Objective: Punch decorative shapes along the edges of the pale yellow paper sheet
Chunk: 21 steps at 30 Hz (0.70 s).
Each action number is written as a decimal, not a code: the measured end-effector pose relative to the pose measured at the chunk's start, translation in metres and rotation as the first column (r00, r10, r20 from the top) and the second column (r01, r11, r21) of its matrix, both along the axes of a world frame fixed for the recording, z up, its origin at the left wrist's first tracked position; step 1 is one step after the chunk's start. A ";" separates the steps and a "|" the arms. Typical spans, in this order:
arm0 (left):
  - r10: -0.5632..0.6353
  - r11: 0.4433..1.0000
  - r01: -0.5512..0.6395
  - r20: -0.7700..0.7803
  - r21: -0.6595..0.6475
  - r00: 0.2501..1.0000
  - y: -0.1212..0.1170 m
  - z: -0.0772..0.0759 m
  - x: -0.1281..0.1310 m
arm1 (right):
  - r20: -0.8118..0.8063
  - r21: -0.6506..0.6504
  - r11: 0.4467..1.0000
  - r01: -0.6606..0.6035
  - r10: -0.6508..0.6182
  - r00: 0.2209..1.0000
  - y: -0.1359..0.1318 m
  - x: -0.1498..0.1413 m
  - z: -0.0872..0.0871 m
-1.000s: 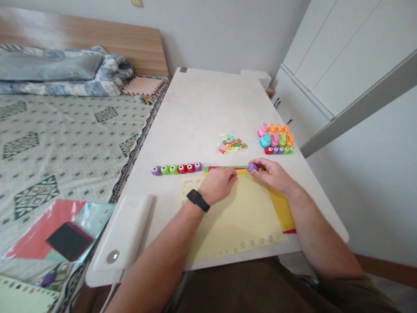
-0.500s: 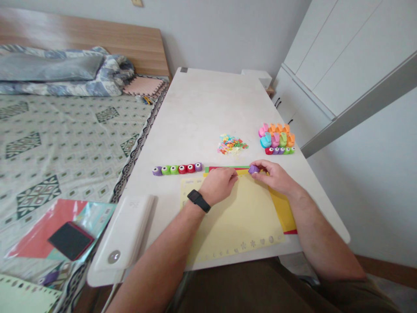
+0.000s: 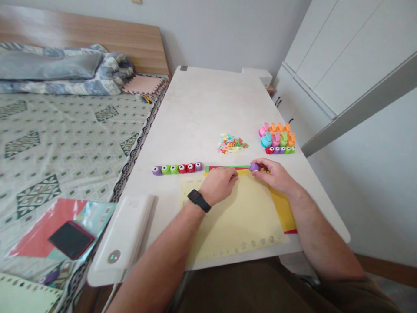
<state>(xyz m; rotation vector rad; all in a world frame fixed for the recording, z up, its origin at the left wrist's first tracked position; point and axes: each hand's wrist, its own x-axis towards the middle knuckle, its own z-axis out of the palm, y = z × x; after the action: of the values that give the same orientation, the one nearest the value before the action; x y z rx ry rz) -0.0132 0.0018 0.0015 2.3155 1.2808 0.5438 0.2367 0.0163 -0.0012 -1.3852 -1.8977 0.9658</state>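
A pale yellow sheet of paper (image 3: 241, 213) lies in front of me, with small shapes punched along its near and left edges. My right hand (image 3: 273, 176) is closed on a purple craft punch (image 3: 254, 167) at the sheet's far edge. My left hand (image 3: 220, 184), with a black watch on the wrist, pinches the far edge of the same sheet to the left of the punch. Beneath the sheet, a deeper yellow sheet (image 3: 284, 211) shows at the right, with red and green sheets at the far side.
Several small punches (image 3: 178, 168) stand in a row left of the paper. Colourful paper cutouts (image 3: 233, 144) lie in a pile beyond it. More punches (image 3: 278, 140) stand at the right. A white device (image 3: 125, 232) sits at the table's left, beside the bed (image 3: 74, 143).
The purple punch and my right hand are nearly where they were, at most very slightly shifted. My left hand has stayed in place on the sheet.
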 end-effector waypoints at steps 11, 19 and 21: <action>-0.004 1.000 0.004 -0.004 -0.010 1.000 0.000 0.001 0.000 | -0.200 0.006 0.985 0.174 -0.169 0.965 0.006 0.003 -0.007; -0.010 1.000 0.010 0.007 0.007 1.000 0.001 0.000 -0.001 | -0.433 0.132 0.793 0.595 -0.494 0.754 0.034 0.057 -0.008; -0.009 1.000 0.009 0.002 0.003 1.000 0.001 0.000 -0.001 | -0.396 0.130 0.699 0.703 -0.614 0.683 0.043 0.081 -0.012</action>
<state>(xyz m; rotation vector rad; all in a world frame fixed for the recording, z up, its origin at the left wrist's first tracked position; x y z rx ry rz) -0.0145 0.0027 0.0017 2.3215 1.2685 0.5458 0.3179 0.0592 -0.0130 -1.4711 -1.0710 0.4874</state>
